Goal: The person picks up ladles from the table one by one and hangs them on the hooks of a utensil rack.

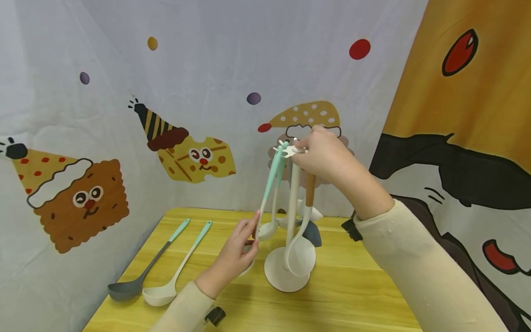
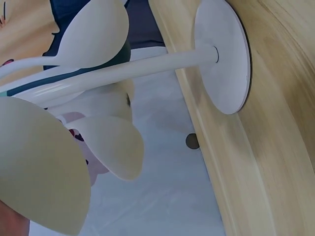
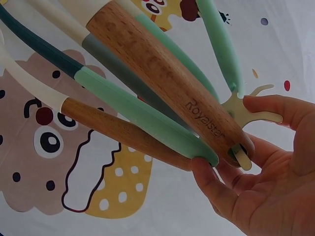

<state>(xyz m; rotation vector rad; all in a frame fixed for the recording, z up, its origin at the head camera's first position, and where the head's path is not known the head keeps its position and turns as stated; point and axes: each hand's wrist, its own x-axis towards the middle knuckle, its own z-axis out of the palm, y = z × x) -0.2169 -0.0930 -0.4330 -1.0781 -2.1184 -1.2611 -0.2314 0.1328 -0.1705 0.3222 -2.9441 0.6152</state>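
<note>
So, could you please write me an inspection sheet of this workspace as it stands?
Surface: yellow wooden table, bare at the front.
Job's things: white utensil stand with spoons and ladles hung from its top hooks; mint-handled spoon at the hooks.
Clutter: grey ladle and cream ladle lying on the table's left side.
Grippers: left hand grips the mint-handled spoon near its bowl; right hand pinches the stand's hook ring.
Cables: nothing seen.
Surroundings: cartoon-printed fabric backdrop on all sides.

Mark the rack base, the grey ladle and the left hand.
rack base [image 1: 279, 279], head view, bare left part of disc
grey ladle [image 1: 124, 289], head view, bowl
left hand [image 1: 236, 251], head view, back of hand
</note>
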